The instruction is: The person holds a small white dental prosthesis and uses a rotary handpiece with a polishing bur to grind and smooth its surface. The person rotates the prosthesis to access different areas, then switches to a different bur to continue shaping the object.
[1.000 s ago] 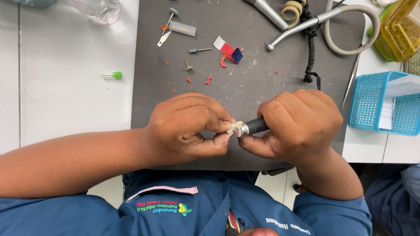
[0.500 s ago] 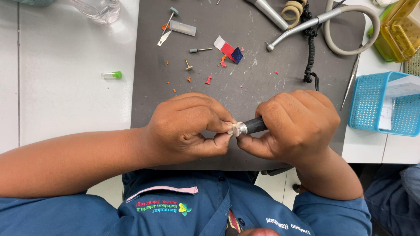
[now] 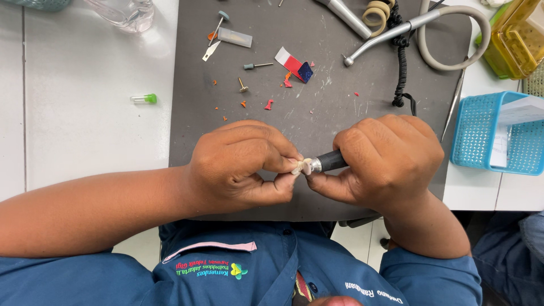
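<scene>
Landmark: the dark grey mat (image 3: 317, 187) on the white counter (image 3: 85, 113).

Nearest you, over the mat's near edge: your left hand (image 3: 238, 164), fingers (image 3: 283, 161) pressed together, pinching a small pale piece (image 3: 302, 166). Can't tell what the piece is, too small. Your right hand (image 3: 385, 164) is closed around a black-handled tool (image 3: 331, 161); its metal tip touches the pale piece. Both hands meet just above the mat's near edge, roughly at its middle.

Mid mat, beyond your hands: red scraps (image 3: 268, 105), scattered loose. A small bur with a grey head (image 3: 249, 66) lies farther in, and a red, white and blue folded slip (image 3: 294, 63) just to its right.

Far side of the mat: a clear plastic piece (image 3: 234, 37) with a second mounted bur (image 3: 218, 22) beside it. At the far right corner a metal handpiece (image 3: 391, 31) on a grey hose (image 3: 464, 42), with a coiled black cord (image 3: 402, 62) running down next to it. A roll of tape (image 3: 378, 11) sits at the far edge.

Off the mat, left: a small clear vial with green cap (image 3: 143, 98) on the counter. Off the mat, right: a blue basket (image 3: 481, 133) holding paper, and beyond it a yellow container (image 3: 515, 37).
</scene>
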